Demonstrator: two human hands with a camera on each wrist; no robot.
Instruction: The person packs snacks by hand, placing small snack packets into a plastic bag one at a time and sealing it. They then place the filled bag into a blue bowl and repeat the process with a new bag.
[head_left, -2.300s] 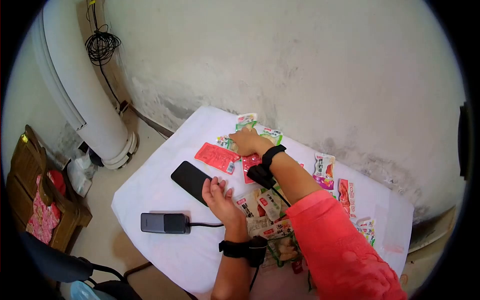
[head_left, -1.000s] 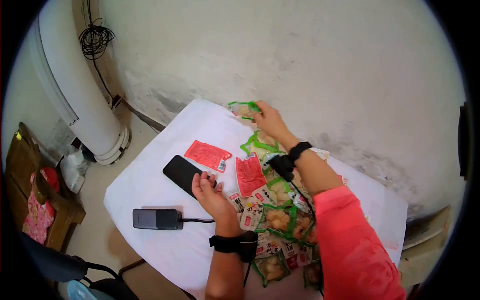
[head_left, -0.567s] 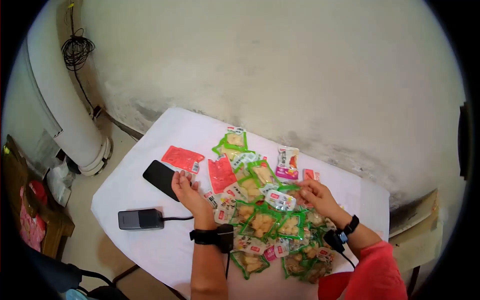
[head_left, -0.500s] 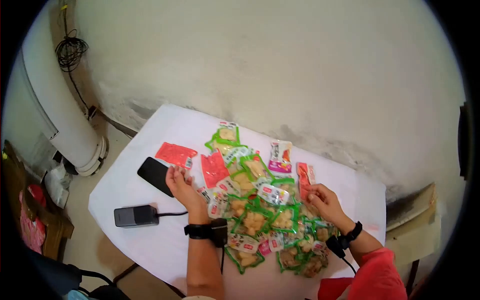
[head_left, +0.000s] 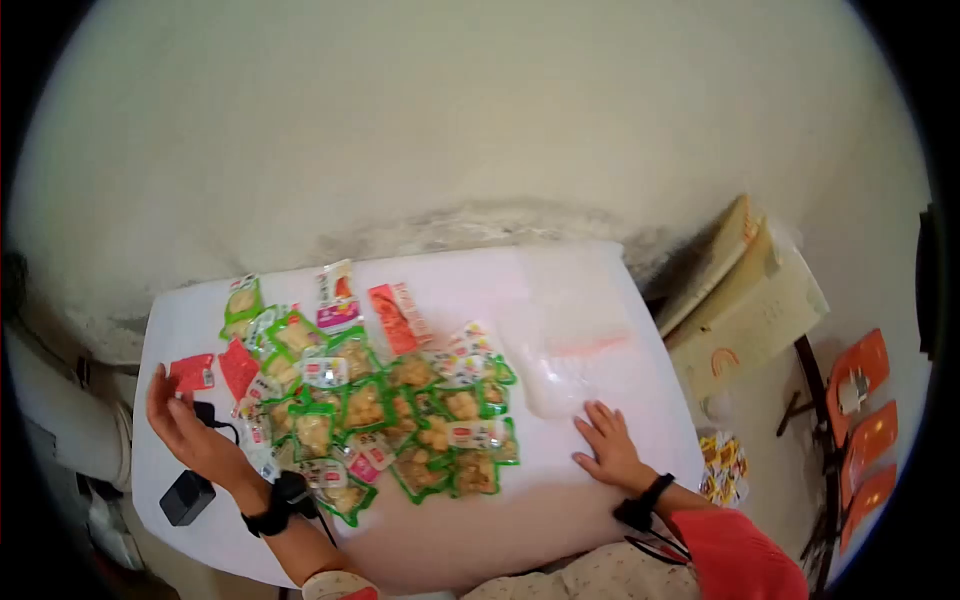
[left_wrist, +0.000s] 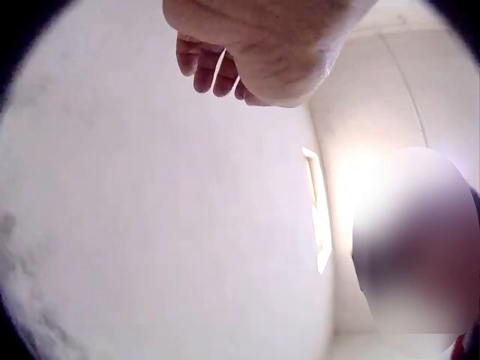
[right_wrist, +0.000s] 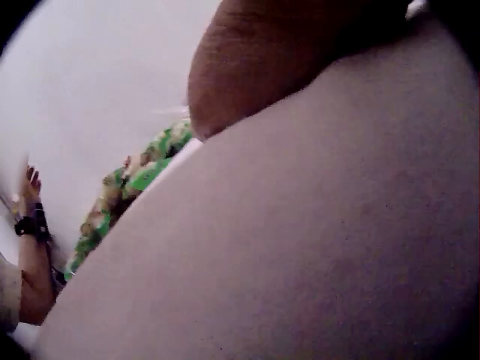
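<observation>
the right hand held nothing. its fingers were spread wide and seemed to rest on the white table. the tips were just beside some clear plastic, but i could not tell if they touched it. the plastic lay to the right of the packets and had a red mark near it or on it. i guessed it would be very light and floppy, so i would have pinched one loose edge.

the left hand was up in the air with its fingers a bit bent. i saw nothing in them. near them in my view were two small flat packets, a red one and another red one. they looked soft and easy to lift by a corner.

between the hands was a big pile of packets with green edges. they looked lumpy, a little heavy for their size, and shiny, so i thought they might slide on each other. the flat green rims looked best to hold, not the fat middles, which might squash.

behind the pile lay a white and purple packet and a long red packet.
</observation>
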